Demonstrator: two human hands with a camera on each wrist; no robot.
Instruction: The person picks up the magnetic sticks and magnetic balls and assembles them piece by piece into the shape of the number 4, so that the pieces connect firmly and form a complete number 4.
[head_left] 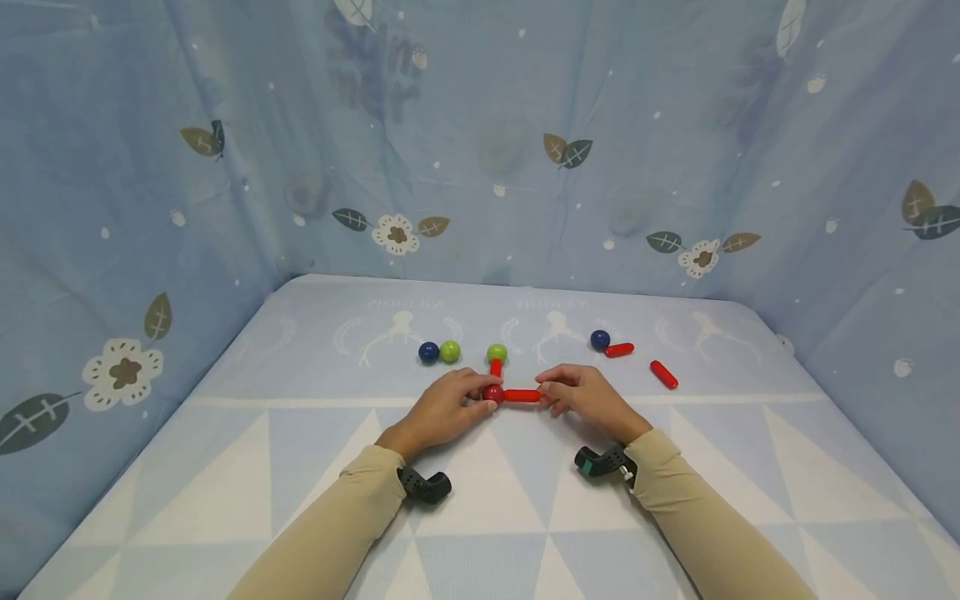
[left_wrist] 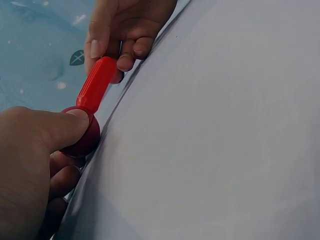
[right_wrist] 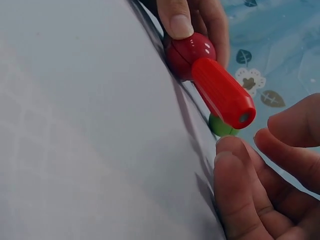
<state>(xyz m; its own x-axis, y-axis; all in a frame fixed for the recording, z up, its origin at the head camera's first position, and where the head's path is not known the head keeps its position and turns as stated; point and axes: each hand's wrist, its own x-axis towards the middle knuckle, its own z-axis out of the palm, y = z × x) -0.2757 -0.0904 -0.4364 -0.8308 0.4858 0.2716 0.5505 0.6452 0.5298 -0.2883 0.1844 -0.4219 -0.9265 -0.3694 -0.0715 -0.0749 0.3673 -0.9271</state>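
My left hand (head_left: 448, 407) pinches a dark red ball (head_left: 492, 394) between thumb and fingers. From this ball a ribbed red rod (head_left: 522, 396) reaches out to the right; its free end, with a small grey metal-looking disc, faces my right hand. Another red rod (head_left: 496, 368) runs from the ball away from me to a green ball (head_left: 497, 352). My right hand (head_left: 592, 402) is beside the first rod's free end. In the right wrist view its loosely bent fingers (right_wrist: 235, 195) stand apart from the rod (right_wrist: 222, 92), holding nothing.
Behind my left hand, a dark blue ball (head_left: 429, 352) and a green ball (head_left: 450, 351) sit side by side. Beyond my right hand another dark blue ball (head_left: 600, 339) touches a red rod (head_left: 619, 350). Farther right lies a loose red rod (head_left: 663, 374). Patterned curtains (head_left: 480, 167) surround the table.
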